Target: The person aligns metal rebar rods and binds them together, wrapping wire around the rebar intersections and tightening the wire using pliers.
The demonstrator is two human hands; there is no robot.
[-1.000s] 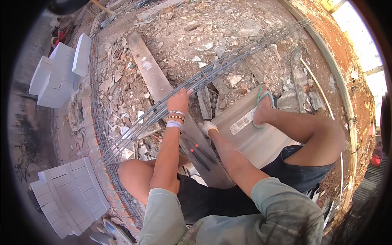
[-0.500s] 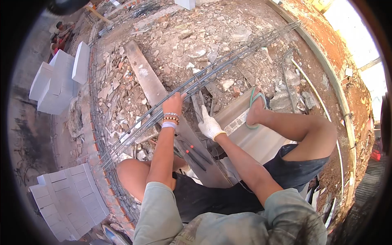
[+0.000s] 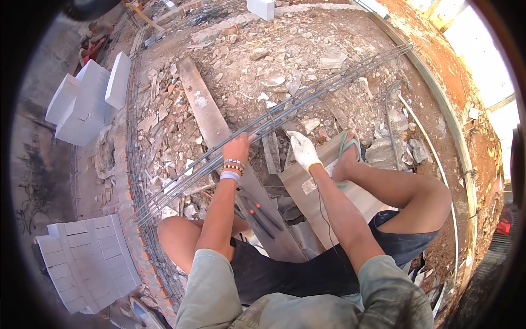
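My bare left hand (image 3: 236, 148), with bracelets at the wrist, is closed around the long steel rebar bundle (image 3: 307, 100) that runs diagonally across the view. My right hand (image 3: 302, 149) wears a white glove and is just below the bundle, right of the left hand. Its fingers look drawn together, and a thin dark wire hangs beneath it; what the fingers hold is too small to make out. Below the hands, a pair of tools with red marks (image 3: 263, 216) lies on a wooden plank (image 3: 274, 239).
White blocks (image 3: 90, 98) stand at the left, with a stack of paler blocks (image 3: 90, 257) lower down. Rubble (image 3: 263, 52) covers the ground ahead. A timber edge (image 3: 438, 104) curves along the right. Two people (image 3: 90, 46) are at the far upper left.
My right hand has moved up and right, nearer to the rebar. The thin wire now hangs below it. My left hand stays on the bundle, and the view has shifted slightly.
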